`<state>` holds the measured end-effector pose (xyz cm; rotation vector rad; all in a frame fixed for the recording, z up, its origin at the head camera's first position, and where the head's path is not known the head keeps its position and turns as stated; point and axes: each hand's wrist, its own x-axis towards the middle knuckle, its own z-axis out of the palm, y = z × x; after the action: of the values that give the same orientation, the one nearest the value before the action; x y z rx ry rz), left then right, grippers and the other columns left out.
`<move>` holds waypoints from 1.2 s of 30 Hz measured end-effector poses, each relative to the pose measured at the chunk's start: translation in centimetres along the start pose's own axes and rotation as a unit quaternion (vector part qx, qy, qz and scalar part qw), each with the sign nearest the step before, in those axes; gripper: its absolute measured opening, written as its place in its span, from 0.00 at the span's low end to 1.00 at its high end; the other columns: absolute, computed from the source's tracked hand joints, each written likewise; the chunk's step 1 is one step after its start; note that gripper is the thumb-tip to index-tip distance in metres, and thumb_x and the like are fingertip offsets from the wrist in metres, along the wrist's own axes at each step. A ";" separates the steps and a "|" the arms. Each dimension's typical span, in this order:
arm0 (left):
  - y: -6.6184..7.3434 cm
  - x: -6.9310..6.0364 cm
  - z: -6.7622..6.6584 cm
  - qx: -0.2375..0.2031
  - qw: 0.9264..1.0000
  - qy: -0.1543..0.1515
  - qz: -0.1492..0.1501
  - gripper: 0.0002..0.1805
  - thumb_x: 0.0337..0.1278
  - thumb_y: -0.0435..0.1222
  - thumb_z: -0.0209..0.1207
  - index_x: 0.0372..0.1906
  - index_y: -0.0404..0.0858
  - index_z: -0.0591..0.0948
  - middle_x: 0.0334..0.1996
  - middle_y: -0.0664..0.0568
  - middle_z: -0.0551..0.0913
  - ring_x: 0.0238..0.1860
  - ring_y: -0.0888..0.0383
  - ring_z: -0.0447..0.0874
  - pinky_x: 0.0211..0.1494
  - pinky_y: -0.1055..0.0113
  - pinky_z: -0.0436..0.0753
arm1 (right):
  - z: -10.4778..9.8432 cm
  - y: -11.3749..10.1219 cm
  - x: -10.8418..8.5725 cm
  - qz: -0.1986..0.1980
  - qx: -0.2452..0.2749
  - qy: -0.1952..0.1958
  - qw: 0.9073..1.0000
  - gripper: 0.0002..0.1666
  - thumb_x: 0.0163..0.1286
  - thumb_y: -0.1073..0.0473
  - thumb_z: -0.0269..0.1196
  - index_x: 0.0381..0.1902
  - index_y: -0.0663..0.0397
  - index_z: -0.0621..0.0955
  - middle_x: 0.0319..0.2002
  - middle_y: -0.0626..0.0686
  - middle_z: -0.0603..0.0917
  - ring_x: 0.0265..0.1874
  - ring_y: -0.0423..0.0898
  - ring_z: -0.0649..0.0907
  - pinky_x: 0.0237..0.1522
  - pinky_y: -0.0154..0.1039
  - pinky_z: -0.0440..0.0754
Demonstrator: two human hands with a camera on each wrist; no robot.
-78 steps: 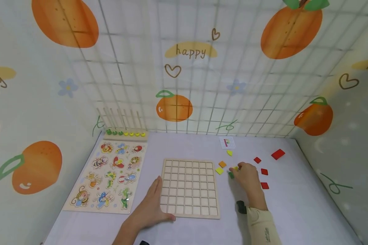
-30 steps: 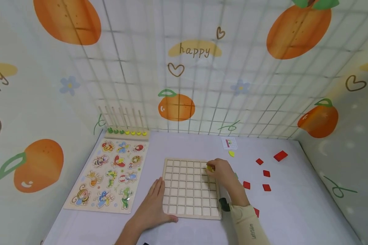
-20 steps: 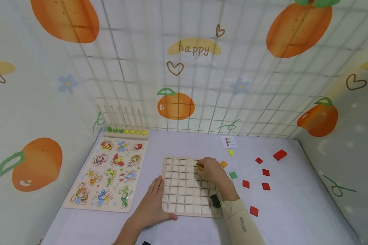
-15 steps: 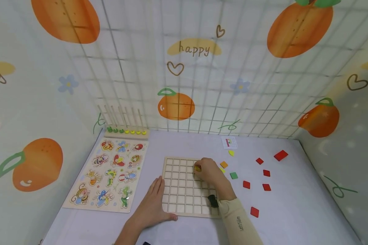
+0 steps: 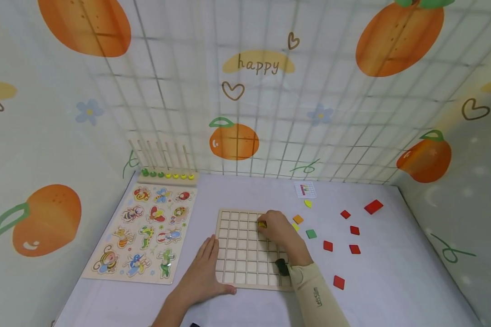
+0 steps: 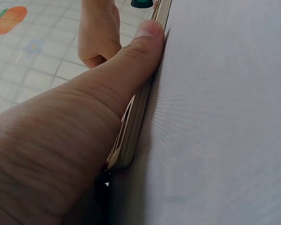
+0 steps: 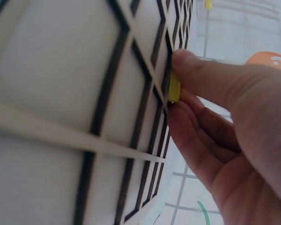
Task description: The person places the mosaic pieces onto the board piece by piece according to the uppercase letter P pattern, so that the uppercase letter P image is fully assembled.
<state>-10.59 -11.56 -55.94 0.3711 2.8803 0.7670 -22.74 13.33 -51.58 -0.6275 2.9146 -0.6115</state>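
Observation:
A square wooden grid board point(image 5: 253, 287) lies in the middle of the table. My left hand point(image 5: 199, 272) rests at its near left corner, fingers straight along the left side and thumb along the front edge. The left wrist view shows the thumb point(image 6: 147, 40) against the board's edge point(image 6: 136, 122). Over the upper right cells, my right hand point(image 5: 279, 232) pinches a small yellow tile point(image 5: 263, 224). In the right wrist view the yellow tile point(image 7: 174, 88) sits between thumb and fingers, right at the grid's dividers; how deep it sits cannot be told.
Right of the board lie an orange tile point(image 5: 298, 219), a partly hidden yellow tile point(image 5: 295, 226), a green tile point(image 5: 311, 233) and several red tiles point(image 5: 328, 245). A pattern card point(image 5: 305, 190) lies behind. On the left are an insect puzzle board point(image 5: 147, 236) and a pegged wooden rack point(image 5: 167, 178).
My right hand has moved left from the loose tiles onto the board, bringing the yellow tile. Over the last half second it stays nearly still. My left hand keeps its place.

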 end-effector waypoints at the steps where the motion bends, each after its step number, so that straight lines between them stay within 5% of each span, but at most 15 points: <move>1: 0.0 0.0 0.0 -0.001 1.000 -0.001 0.000 0.84 0.23 0.76 0.72 0.82 0.31 0.48 0.83 0.38 0.44 0.84 0.41 0.41 0.82 0.47 0.58 | 0.0 0.0 0.0 -0.002 0.001 0.000 1.000 0.13 0.66 0.58 0.71 0.48 0.57 0.90 0.41 0.53 0.89 0.39 0.46 0.84 0.44 0.43 0.84; 25: -0.2 0.0 0.0 -0.006 1.000 0.002 0.002 0.84 0.23 0.76 0.72 0.82 0.31 0.48 0.83 0.38 0.44 0.84 0.40 0.41 0.82 0.46 0.58 | 0.3 -0.4 -0.5 0.032 0.016 0.031 0.999 0.19 0.64 0.59 0.73 0.54 0.56 0.88 0.49 0.56 0.90 0.52 0.53 0.88 0.55 0.48 0.86; 36: -0.3 0.1 0.0 -0.010 1.000 -0.007 0.003 0.84 0.22 0.76 0.72 0.82 0.31 0.47 0.83 0.39 0.43 0.84 0.40 0.41 0.82 0.45 0.57 | -0.5 0.9 -1.0 0.048 0.050 0.042 0.997 0.18 0.64 0.60 0.73 0.52 0.60 0.88 0.44 0.56 0.90 0.44 0.52 0.88 0.46 0.46 0.87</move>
<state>-10.78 -11.76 -56.08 0.3811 2.8572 0.7917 -22.25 14.72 -51.50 -0.4589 2.9471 -0.7855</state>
